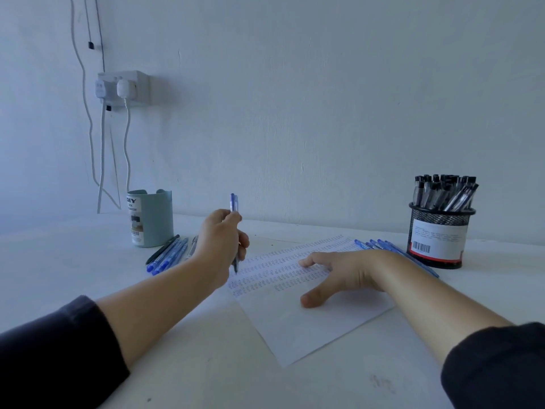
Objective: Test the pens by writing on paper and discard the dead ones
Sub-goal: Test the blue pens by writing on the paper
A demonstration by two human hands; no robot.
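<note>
- Black mesh cup (441, 231) at far right of the table (206, 364), packed with dark-capped pens (445, 191) standing upright and leaning; white barcode label on its front.
- Pale teal cup (152, 218) far left near the wall; cannot tell what's inside.
- Loose pens on the left (166, 255) lie flat just beside the teal cup, mostly blue, one black.
- Row of blue pens on the right (380, 245) lies between the paper's far corner and the mesh cup, partly hidden by the right forearm.
- Paper (309, 323) sits angled mid-table, upper part full of scribble rows, near corner blank.
- Left hand (221, 246) grips a blue pen (234, 202), fingers curled round the barrel, tip down at the paper's left edge.
- Right hand (339, 273) rests flat on the paper, fingers spread and straight.
- Bare tabletop in front of the paper and toward the near edge.
- Wall socket (124, 88) with cables hanging, upper left.
</note>
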